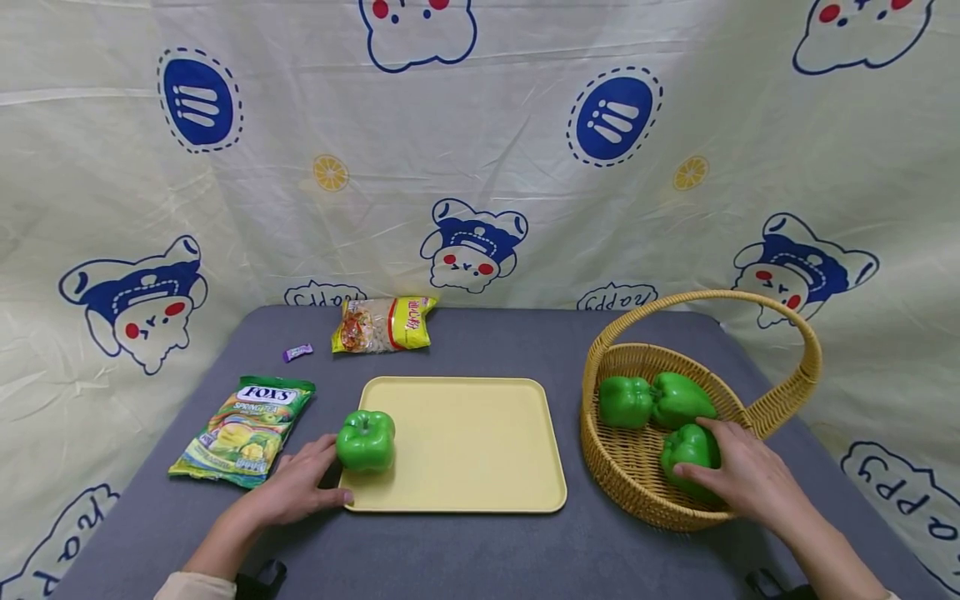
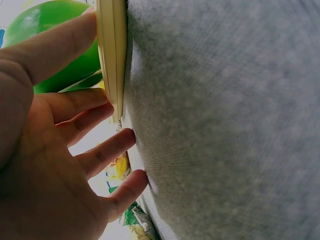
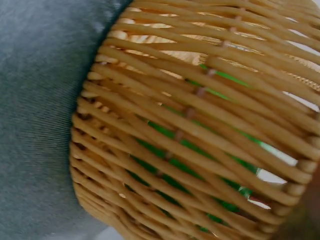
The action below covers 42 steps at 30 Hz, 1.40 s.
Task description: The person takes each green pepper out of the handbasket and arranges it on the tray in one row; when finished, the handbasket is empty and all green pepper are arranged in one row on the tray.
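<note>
A green bell pepper (image 1: 365,441) sits on the left end of a pale yellow tray (image 1: 472,446). My left hand (image 1: 300,483) is beside that end, its thumb and fingertips touching the tray's rim (image 2: 114,60) with the fingers fairly straight. On the right, my right hand (image 1: 742,467) reaches into a wicker basket (image 1: 622,487) and grips a green bell pepper (image 1: 686,450) between thumb and fingers. Two more green peppers (image 1: 625,402) lie behind it in the basket. The right wrist view shows mostly woven basket wall (image 3: 200,130), with green through the gaps; the hand is hidden there.
A green FOX'S candy bag (image 1: 243,429) lies left of the tray. Behind the tray are a yellow food packet (image 1: 384,325) and a small purple wrapped candy (image 1: 297,352). The basket's tall handle (image 1: 708,298) arches over its opening. A printed cloth hangs behind the grey table.
</note>
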Motion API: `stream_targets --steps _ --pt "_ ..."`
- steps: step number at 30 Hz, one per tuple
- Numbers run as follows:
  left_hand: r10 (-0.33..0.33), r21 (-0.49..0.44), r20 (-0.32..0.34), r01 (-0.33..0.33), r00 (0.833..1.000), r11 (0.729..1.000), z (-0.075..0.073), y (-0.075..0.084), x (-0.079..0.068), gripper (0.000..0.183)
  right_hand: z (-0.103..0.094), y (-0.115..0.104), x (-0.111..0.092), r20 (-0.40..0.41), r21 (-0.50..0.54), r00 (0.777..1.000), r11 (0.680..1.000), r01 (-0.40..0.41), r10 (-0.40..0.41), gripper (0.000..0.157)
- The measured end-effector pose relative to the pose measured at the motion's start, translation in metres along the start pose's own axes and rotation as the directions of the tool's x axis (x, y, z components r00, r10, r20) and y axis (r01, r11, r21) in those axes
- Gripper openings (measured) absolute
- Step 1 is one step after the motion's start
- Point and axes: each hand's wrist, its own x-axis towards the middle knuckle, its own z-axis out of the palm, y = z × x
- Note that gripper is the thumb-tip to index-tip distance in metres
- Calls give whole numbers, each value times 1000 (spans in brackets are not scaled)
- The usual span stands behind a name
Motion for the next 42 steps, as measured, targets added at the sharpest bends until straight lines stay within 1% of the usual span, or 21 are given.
stream_targets --steps 6,12,18,34,39,42 --pt "-6 -2 5 6 1000 1000 0 1 1 76 -7 -6 -3 -43 8 999 1000 12 -12 94" --pt "3 4 0 -3 1000 1000 -1 1 1 75 -15 -15 -6 -55 19 998 1000 6 -5 100" --pt "9 6 -6 -8 1000 1000 -1 0 2 74 -23 -29 -11 -72 32 997 999 13 -11 100" --pt "1 0 -1 -1 1000 1000 0 0 1 76 -39 -68 -26 -147 59 984 992 115 -105 95" --pt "-1 -3 3 1 1000 1000 0 1 0 76 -40 -81 -29 -186 72 971 984 163 -148 90" --pt "-2 -4 4 2 1000 1000 -1 1 0 76 -39 -88 -30 -219 90 959 975 202 -179 85"
